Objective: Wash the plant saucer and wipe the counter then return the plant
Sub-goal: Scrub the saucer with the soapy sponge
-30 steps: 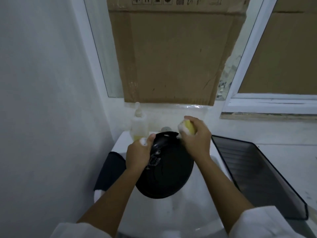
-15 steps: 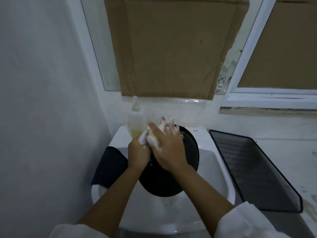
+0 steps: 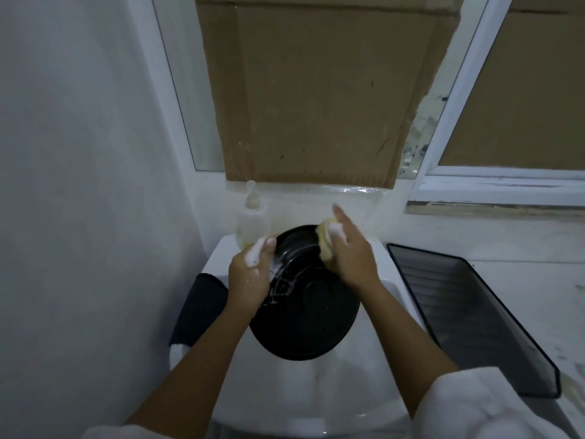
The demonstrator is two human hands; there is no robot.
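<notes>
A round black plastic saucer is tilted over the white ceramic sink. My soapy left hand has its grip around the left rim. My right hand grips a yellow sponge against the upper rim. A clear soap bottle stands behind, and a black ribbed tray sits on the bench to the right.
</notes>
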